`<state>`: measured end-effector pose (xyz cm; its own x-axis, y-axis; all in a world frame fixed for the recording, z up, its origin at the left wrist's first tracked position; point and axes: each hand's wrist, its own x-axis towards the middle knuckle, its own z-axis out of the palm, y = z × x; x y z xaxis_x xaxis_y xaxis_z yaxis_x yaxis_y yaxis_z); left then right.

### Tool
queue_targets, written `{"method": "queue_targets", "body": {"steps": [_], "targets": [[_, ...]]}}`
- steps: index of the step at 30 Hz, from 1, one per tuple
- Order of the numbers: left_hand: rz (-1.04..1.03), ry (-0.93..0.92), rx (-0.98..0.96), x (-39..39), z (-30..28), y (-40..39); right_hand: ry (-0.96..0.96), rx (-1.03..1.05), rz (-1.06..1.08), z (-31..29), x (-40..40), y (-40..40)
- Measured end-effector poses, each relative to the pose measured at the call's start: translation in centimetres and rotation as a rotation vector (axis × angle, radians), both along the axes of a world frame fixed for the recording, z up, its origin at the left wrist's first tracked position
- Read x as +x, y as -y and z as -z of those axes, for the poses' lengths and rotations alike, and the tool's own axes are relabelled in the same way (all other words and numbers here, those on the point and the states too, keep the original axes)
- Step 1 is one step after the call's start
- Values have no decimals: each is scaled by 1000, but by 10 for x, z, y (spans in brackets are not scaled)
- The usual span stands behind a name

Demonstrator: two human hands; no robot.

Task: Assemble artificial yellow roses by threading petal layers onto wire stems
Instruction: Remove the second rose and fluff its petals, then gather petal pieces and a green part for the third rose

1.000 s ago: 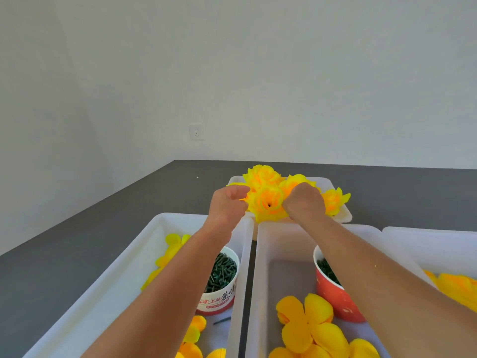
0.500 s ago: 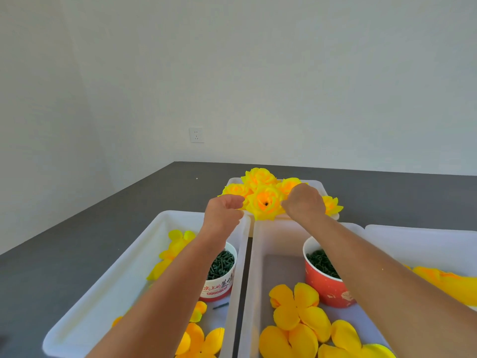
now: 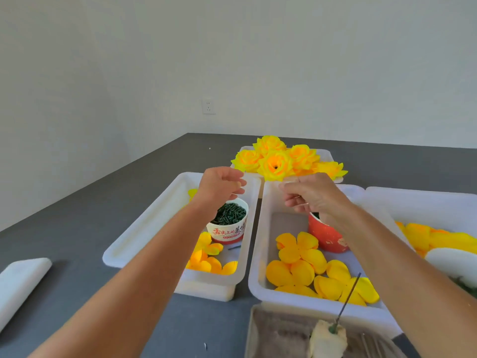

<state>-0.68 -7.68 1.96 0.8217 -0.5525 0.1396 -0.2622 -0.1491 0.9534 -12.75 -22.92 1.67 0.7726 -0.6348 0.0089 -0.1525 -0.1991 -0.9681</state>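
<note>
Both hands hover over white trays on a dark desk: the left hand (image 3: pixel 222 184), fingers loosely curled and holding nothing visible, above a white paper cup (image 3: pixel 228 224) of dark green pieces; the right hand (image 3: pixel 311 196), fingers bent (any grip cannot be told), above a red cup (image 3: pixel 327 237). Finished yellow roses (image 3: pixel 277 161) fill the tray at the desk's far edge; loose petal layers (image 3: pixel 300 262) lie in the middle tray (image 3: pixel 263 228).
</note>
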Motion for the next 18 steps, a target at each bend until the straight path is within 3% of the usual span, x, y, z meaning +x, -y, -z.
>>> {"method": "queue_targets", "body": {"steps": [5,7,12,15,18], "targets": [[-63,18,109,6,18,-31,21,28,-222,2,-7,-29],[-95,108,205,13,24,-42,24,26,-294,3,-4,-34],[30,520,849,27,28,-64,38,93,-394,18,-2,-33],[166,560,1153,31,30,-70,37,93,-372,24,-2,-29],[291,513,1225,33,36,-73,49,101,-361,25,-3,-27]]}}
